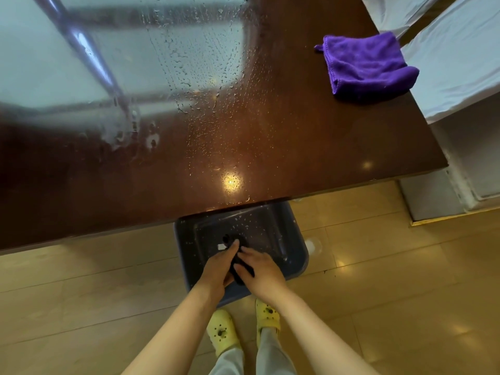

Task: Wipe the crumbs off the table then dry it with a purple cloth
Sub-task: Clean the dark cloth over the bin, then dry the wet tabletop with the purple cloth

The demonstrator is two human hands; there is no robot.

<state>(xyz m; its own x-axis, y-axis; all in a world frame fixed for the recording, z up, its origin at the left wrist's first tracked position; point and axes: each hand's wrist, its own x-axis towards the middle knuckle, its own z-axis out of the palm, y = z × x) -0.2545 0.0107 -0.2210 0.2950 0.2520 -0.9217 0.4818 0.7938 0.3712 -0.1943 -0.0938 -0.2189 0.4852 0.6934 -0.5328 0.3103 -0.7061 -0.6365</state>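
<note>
A dark glossy brown table (311,136) fills the upper view, its middle streaked with water droplets. A folded purple cloth (365,66) lies on the table's far right corner, untouched. Below the table's near edge a dark blue bin (295,239) stands on the floor with pale crumbs scattered inside. Over the bin, my left hand (219,269) and my right hand (259,269) are pressed together around a small dark cloth (239,269), mostly hidden between the palms.
Light wooden floor (405,280) surrounds the bin. A white-covered chair or bed (460,63) stands beyond the table's right edge, beside a white cabinet (465,169). My feet in yellow clogs (221,331) stand just behind the bin.
</note>
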